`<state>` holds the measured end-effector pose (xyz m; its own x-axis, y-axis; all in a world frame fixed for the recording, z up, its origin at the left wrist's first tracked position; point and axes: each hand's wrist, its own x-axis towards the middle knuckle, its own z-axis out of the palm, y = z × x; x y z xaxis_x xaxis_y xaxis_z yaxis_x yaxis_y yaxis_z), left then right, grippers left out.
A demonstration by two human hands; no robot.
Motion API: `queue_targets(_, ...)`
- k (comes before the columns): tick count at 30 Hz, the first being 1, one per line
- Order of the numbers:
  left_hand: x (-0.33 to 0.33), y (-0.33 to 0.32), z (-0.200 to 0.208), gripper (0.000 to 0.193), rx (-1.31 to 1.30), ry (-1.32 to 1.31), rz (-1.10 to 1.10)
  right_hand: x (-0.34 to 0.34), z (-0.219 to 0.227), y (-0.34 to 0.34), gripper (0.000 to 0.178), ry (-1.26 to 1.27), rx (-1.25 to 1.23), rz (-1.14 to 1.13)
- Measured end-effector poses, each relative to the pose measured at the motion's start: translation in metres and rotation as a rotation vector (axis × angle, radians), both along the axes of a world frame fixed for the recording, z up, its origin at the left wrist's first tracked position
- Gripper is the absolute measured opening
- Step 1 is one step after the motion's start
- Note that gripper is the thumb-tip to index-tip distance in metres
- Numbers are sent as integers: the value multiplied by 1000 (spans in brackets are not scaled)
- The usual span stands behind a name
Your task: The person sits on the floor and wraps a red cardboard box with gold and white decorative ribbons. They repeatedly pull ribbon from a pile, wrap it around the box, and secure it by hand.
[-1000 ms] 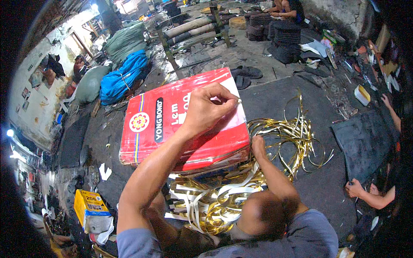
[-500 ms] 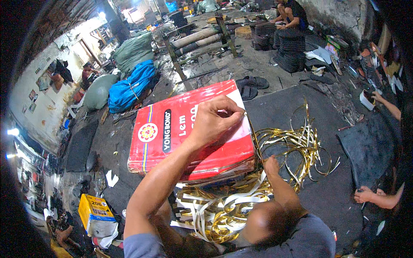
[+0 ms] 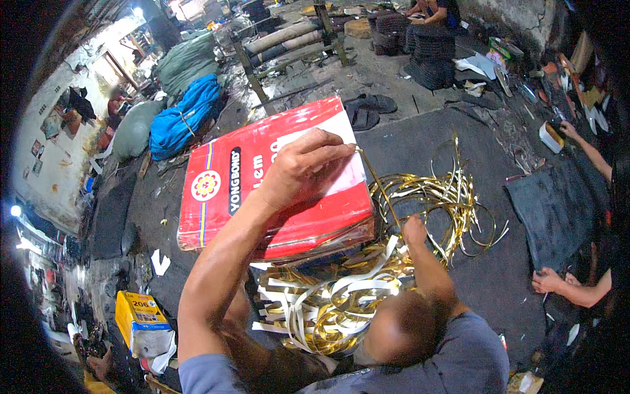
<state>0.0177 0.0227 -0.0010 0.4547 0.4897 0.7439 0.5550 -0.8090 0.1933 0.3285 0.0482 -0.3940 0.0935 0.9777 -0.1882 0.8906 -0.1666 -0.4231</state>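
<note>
Between my two hands stretches a thin gold strip (image 3: 379, 186), running slantwise past the right side of a red carton (image 3: 295, 226). My left hand (image 3: 305, 161) is above the carton's top face, thumb and fingers pinched on the strip's upper end. Lower down, my right hand (image 3: 414, 230) is closed around the strip, beyond the carton's near right corner. A loose pile of gold strips (image 3: 459, 210) lies on the dark mat to the right. More gold-and-white strips (image 3: 328, 302) heap up in front of the carton, by my knee (image 3: 400, 328).
At right, another person's hands (image 3: 554, 282) touch a black sheet (image 3: 558, 210); a hand above them is beside a small white tub (image 3: 551, 139). Dark sandals (image 3: 367, 110) lie behind the carton. A yellow-and-blue box (image 3: 141, 322) stands lower left, a blue bundle (image 3: 187, 115) farther back.
The whole view has shifted, so the scene sits a little further up and left. The strip now stands out straighter between my hands, which both keep their grip.
</note>
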Motion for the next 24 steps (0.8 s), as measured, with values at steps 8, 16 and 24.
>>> queue_targets(8,-18,-6,-1,45,87,299,94,51,-19,10,38,-67,33,-4)
queue_targets(16,-12,7,-7,57,-81,309,94,113,46,4,41,-112,240,-605)
queue_targets(24,-5,-17,7,46,126,354,224,-70,70,-154,66,282,-55,790)
